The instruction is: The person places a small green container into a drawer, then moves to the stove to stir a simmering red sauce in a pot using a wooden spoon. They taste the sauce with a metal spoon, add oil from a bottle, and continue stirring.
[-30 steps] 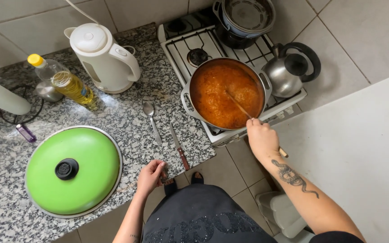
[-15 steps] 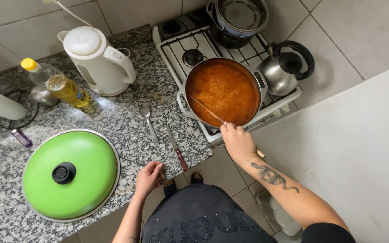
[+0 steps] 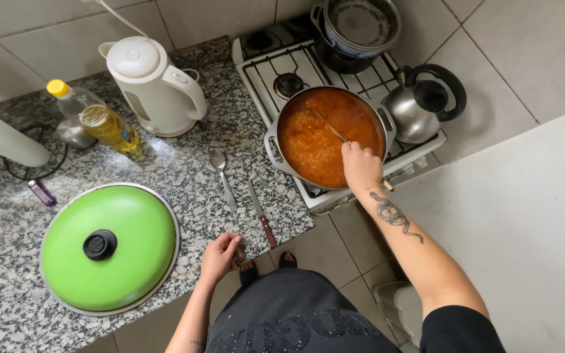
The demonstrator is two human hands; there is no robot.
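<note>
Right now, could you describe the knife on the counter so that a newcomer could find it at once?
Start at the granite counter, left of the stove. Near its front edge, between the green lid and the pot, lies the knife. Unlike the all-metal spoon beside it, it has a reddish-brown handle.

- wooden spoon [image 3: 327,124]: thin, slanted, its tip sunk in the stew
- pot [image 3: 273,151]: wide, grey metal, uncovered on the stove's front burner, full of orange-red stew

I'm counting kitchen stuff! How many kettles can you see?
2. A white electric kettle stands on the granite counter by the oil bottle; a shiny metal kettle sits on the stove, right of the pot.
</note>
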